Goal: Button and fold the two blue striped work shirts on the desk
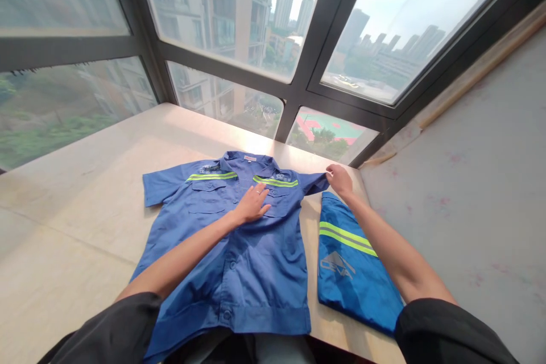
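A blue short-sleeved work shirt [264,261] lies front side up, its collar toward the window and its hem toward me. Yellow-green reflective stripes cross its chest above the two flap pockets. My left hand [252,203] rests flat on the chest near the right-hand pocket, fingers stretched out, a ring on one of them. Out at the right, my right hand [340,181] pinches the end of the shirt's sleeve and pulls it out sideways. The other sleeve is spread flat at the left.
A folded bright-blue garment [354,273] with a reflective stripe and grey logo lies right of the shirt, partly behind my right forearm. Both are on a pale ledge [77,205]. Dark-framed windows [298,85] stand behind, and a white wall [469,193] bounds the right.
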The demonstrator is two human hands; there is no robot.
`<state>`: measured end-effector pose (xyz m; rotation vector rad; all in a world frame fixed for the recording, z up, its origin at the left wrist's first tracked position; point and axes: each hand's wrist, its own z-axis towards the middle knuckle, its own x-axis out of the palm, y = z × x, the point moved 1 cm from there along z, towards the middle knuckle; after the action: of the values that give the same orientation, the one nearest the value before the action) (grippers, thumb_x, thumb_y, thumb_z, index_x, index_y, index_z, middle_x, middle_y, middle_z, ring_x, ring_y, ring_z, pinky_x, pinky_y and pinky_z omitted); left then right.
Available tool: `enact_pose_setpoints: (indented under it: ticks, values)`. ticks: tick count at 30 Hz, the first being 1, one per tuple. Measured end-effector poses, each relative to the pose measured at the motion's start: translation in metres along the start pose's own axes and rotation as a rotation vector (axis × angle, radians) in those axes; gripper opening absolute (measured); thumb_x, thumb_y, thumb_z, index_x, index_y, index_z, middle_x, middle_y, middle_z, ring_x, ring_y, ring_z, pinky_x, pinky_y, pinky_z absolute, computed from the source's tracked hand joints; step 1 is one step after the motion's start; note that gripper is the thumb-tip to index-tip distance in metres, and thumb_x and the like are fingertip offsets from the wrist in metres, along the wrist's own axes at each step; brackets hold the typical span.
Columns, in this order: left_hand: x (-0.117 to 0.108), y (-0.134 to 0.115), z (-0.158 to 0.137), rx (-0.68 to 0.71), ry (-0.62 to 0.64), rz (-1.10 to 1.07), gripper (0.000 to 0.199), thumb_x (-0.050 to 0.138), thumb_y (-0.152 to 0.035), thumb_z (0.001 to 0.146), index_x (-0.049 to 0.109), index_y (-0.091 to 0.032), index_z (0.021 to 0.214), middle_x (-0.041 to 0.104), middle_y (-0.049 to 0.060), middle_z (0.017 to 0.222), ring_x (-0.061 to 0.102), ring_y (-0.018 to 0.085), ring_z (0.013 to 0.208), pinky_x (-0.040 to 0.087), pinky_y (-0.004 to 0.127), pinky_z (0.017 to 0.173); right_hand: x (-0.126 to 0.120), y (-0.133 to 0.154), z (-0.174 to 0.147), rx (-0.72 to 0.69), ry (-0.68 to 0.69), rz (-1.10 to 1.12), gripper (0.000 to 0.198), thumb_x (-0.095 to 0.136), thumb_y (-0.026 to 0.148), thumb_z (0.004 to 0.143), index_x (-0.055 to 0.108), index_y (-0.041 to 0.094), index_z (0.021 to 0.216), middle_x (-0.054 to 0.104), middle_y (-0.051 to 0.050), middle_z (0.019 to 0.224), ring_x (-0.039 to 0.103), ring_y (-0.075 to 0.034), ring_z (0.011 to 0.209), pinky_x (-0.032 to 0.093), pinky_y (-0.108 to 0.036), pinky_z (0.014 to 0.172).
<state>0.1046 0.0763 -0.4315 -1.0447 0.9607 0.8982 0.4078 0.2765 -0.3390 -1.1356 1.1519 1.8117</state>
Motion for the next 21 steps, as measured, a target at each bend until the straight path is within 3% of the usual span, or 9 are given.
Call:
enact_pose_setpoints:
  ticks: [2, 4, 7, 10, 14, 18, 21]
  values:
    - [0.019, -0.012, -0.005, -0.008, 0.046, 0.02, 0.06, 0.045, -0.048, 0.094, 0.047, -0.014, 0.143, 0.039, 0.017, 0.155, 0.028, 0.031, 0.147, 0.024, 0.051, 0.119, 0.012, -0.001, -0.006, 0.148, 0.004, -0.024, 0.028, 0.055, 0.035, 0.088, 0.063, 0.016, 0.106, 0.068, -0.02, 0.111, 0.06, -0.033, 0.108, 0.046, -0.043, 0.091]
    - [0.031, -0.014, -0.009, -0.076, 0.063, 0.043, 0.063, 0.043, -0.052, 0.094, 0.047, -0.012, 0.143, 0.038, 0.018, 0.155, 0.027, 0.033, 0.147, 0.022, 0.053, 0.12, 0.029, -0.001, -0.012, 0.253, 0.175, 0.034, 0.033, 0.05, 0.044, 0.092, 0.066, 0.015, 0.096, 0.071, -0.02, 0.096, 0.065, -0.034, 0.096, 0.05, -0.043, 0.082]
    - [0.037, -0.011, -0.013, -0.127, 0.036, 0.066, 0.066, 0.038, -0.055, 0.095, 0.045, -0.011, 0.145, 0.037, 0.019, 0.156, 0.028, 0.032, 0.147, 0.02, 0.052, 0.12, 0.053, 0.002, -0.021, 0.235, 0.379, 0.123, 0.031, 0.054, 0.041, 0.089, 0.068, 0.017, 0.075, 0.071, -0.013, 0.076, 0.068, -0.029, 0.081, 0.051, -0.038, 0.075]
    - [0.037, -0.009, -0.015, -0.106, 0.029, 0.076, 0.067, 0.035, -0.055, 0.096, 0.044, -0.012, 0.146, 0.036, 0.017, 0.156, 0.028, 0.031, 0.147, 0.02, 0.051, 0.121, 0.07, 0.005, -0.024, 0.178, 0.388, 0.16, 0.013, 0.064, 0.028, 0.076, 0.07, 0.017, 0.08, 0.073, -0.01, 0.087, 0.068, -0.029, 0.092, 0.05, -0.036, 0.082]
    - [0.038, -0.007, -0.015, -0.089, 0.034, 0.079, 0.068, 0.034, -0.055, 0.097, 0.043, -0.011, 0.147, 0.035, 0.017, 0.157, 0.026, 0.031, 0.148, 0.019, 0.052, 0.121, 0.082, 0.011, -0.019, 0.177, 0.362, 0.234, 0.03, 0.065, 0.022, 0.07, 0.069, 0.017, 0.099, 0.071, -0.013, 0.108, 0.062, -0.032, 0.111, 0.049, -0.038, 0.091]
    - [0.039, -0.006, -0.015, -0.093, 0.032, 0.081, 0.068, 0.034, -0.056, 0.096, 0.043, -0.013, 0.147, 0.035, 0.016, 0.157, 0.027, 0.031, 0.148, 0.02, 0.051, 0.121, 0.088, 0.02, -0.013, 0.169, 0.384, 0.387, 0.038, 0.066, 0.022, 0.069, 0.068, 0.019, 0.106, 0.071, -0.01, 0.109, 0.063, -0.03, 0.108, 0.05, -0.037, 0.091]
    - [0.039, -0.006, -0.016, -0.097, 0.027, 0.074, 0.068, 0.035, -0.057, 0.096, 0.043, -0.014, 0.147, 0.036, 0.015, 0.157, 0.027, 0.03, 0.148, 0.02, 0.051, 0.121, 0.086, 0.023, -0.01, 0.153, 0.414, 0.528, 0.034, 0.069, 0.022, 0.066, 0.069, 0.018, 0.1, 0.073, -0.007, 0.099, 0.065, -0.027, 0.099, 0.052, -0.035, 0.086]
